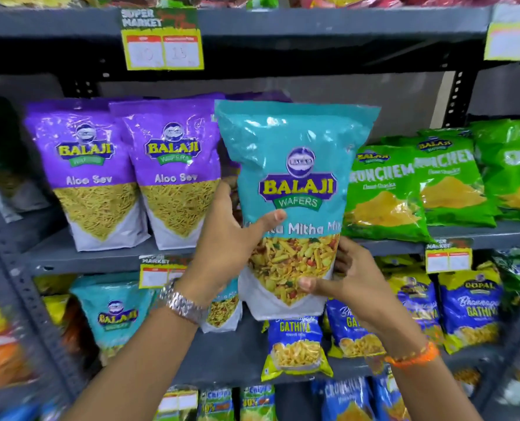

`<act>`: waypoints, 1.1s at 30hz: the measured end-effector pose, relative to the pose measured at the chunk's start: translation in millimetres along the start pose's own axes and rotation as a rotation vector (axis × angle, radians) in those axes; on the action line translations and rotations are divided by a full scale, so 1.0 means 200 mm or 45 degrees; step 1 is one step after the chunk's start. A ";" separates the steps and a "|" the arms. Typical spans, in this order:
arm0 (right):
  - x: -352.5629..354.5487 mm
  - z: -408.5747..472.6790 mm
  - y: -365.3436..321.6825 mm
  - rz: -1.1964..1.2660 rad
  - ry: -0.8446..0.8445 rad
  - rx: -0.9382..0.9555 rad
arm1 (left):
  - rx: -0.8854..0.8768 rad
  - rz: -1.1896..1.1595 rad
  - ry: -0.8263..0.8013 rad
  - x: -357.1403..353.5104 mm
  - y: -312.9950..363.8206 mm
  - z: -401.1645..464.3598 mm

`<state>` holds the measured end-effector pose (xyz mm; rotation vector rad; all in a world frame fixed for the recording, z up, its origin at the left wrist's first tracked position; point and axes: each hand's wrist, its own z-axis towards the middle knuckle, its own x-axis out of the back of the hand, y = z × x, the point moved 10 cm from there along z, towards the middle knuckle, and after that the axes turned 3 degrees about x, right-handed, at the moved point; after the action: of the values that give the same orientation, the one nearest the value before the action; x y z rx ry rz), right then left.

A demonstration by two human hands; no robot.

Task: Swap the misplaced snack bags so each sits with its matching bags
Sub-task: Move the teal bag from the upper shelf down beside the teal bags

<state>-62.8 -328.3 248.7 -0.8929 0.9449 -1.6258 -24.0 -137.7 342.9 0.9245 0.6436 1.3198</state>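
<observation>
The teal bag point(292, 183) read "BALAJI WAFERS" and "Mitha". Two purple bags point(100, 174) said "BALAJI", "Aloo Sev". Green bags point(383, 192) read "CRUNCHEM", blue bags point(468, 308) "GOPAL", "GATHIYA". The shelf tag point(161, 39) said "SUPER MARKET", "15".

Left thumb point(271, 218) over the teal bag's point(295, 141) flavour name (first word unreadable).

2 purple Aloo Sev bags point(100, 174), 3 teal mix bags point(292, 189), 3 green Crunchem bags point(383, 192), 4 blue Gathiya bags point(296, 347), 2 hands point(225, 241)
</observation>
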 end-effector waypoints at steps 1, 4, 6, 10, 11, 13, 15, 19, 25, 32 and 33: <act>-0.04 -0.04 0.05 -0.011 -0.036 -0.028 | 0.010 0.015 0.008 0.02 -0.05 -0.06; -0.15 -0.17 0.24 -0.029 -0.144 -0.108 | 0.091 0.097 0.022 0.09 -0.24 -0.25; -0.22 -0.25 0.42 -0.007 -0.202 -0.198 | 0.162 0.138 0.059 0.14 -0.39 -0.39; -0.37 -0.42 0.77 0.014 -0.317 -0.335 | 0.360 0.157 0.100 0.24 -0.73 -0.65; -0.41 -0.45 0.86 0.010 -0.343 -0.360 | 0.413 0.167 0.103 0.26 -0.82 -0.70; -0.50 -0.50 1.01 0.018 -0.382 -0.415 | 0.509 0.192 0.115 0.30 -1.00 -0.77; -0.59 -0.51 1.12 0.003 -0.403 -0.430 | 0.603 0.220 0.131 0.35 -1.18 -0.81; -0.74 -0.46 1.34 -0.065 -0.455 -0.515 | 0.687 0.261 0.142 0.45 -1.46 -0.75; -0.87 -0.23 1.52 -0.141 -0.450 -0.666 | 0.690 0.290 0.130 0.54 -1.63 -0.51; -0.96 0.04 1.61 -0.156 -0.391 -0.615 | 0.683 0.261 0.112 0.56 -1.70 -0.27; -0.97 0.06 1.62 -0.153 -0.370 -0.614 | 0.682 0.254 0.107 0.56 -1.72 -0.25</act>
<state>115.8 -201.4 -58.0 -1.4956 1.1097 -1.3327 131.6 -17.2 35.1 1.3983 1.0196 1.3935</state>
